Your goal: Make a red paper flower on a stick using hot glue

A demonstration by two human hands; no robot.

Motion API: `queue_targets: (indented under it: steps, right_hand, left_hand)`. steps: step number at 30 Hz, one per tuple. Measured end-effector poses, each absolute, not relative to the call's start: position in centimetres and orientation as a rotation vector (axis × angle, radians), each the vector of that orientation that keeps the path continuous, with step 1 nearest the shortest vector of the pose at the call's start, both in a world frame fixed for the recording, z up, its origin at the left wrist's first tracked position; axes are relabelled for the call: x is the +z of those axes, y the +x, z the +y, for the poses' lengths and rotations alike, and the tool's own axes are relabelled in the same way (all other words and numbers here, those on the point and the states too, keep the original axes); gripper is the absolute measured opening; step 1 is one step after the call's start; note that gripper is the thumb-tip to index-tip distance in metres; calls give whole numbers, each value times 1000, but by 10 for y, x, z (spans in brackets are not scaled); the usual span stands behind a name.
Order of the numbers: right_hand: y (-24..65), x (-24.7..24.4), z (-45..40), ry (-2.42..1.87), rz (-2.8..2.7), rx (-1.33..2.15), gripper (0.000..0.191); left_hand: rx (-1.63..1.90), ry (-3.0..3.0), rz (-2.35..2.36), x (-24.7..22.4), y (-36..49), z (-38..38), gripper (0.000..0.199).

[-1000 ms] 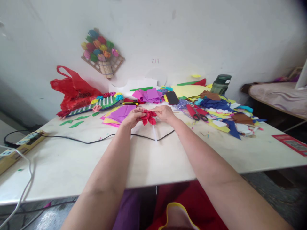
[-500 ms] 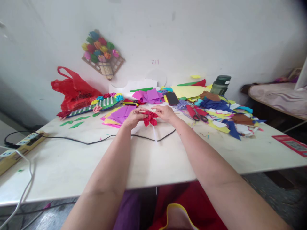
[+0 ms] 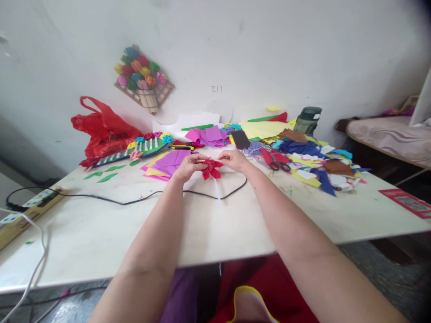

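Note:
A red folded-paper flower (image 3: 211, 169) is held just above the table, between my two hands. The fingers of my left hand (image 3: 190, 168) pinch its left side. At its upper right edge, the fingertips of my right hand (image 3: 232, 160) are closed on a petal. Below the flower a thin whitish strip (image 3: 217, 188) extends toward me; how it joins the flower I cannot tell. Left of my left hand lies a stack of purple, yellow and pink paper (image 3: 168, 163).
Scissors (image 3: 279, 164) lie right of my hands, near a heap of paper scraps (image 3: 316, 168). A black cable (image 3: 124, 202) crosses the table from a power strip (image 3: 33, 206). Behind are a phone (image 3: 241, 139), a cutter knife (image 3: 182, 146), a red bag (image 3: 104, 128) and a green bottle (image 3: 308, 120).
The flower has turned slightly in my hands, so its petals spread more toward me. My right fingertips have shifted a little along its edge. The whole view has moved slightly.

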State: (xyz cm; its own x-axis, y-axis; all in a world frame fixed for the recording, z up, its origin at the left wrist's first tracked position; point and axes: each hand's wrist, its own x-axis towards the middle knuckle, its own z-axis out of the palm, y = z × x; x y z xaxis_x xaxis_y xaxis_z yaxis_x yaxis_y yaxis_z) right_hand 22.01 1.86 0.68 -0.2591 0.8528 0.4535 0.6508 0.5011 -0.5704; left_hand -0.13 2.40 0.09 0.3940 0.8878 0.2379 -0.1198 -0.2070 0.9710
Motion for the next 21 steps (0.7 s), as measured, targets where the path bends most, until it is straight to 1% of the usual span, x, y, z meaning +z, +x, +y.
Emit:
queue_targets:
  steps: [7, 13, 15, 19, 21]
  right_hand:
    - [239, 8, 20, -1244, -1958, 372, 15]
    - [259, 9, 19, -1303, -1883, 430, 12]
    - [264, 10, 17, -1435, -1839, 383, 13]
    - [266, 9, 14, -1871, -1755, 165, 13]
    - [265, 6, 14, -2048, -1766, 125, 12]
  left_hand:
    - [1101, 1495, 726, 2, -4, 23, 36]
    - [1173, 1480, 733, -2, -9, 28, 34]
    - [1199, 1468, 734, -3, -10, 29, 34]
    - [1190, 1497, 759, -1, -9, 27, 32]
    - [1188, 1528, 778, 1, -7, 26, 30]
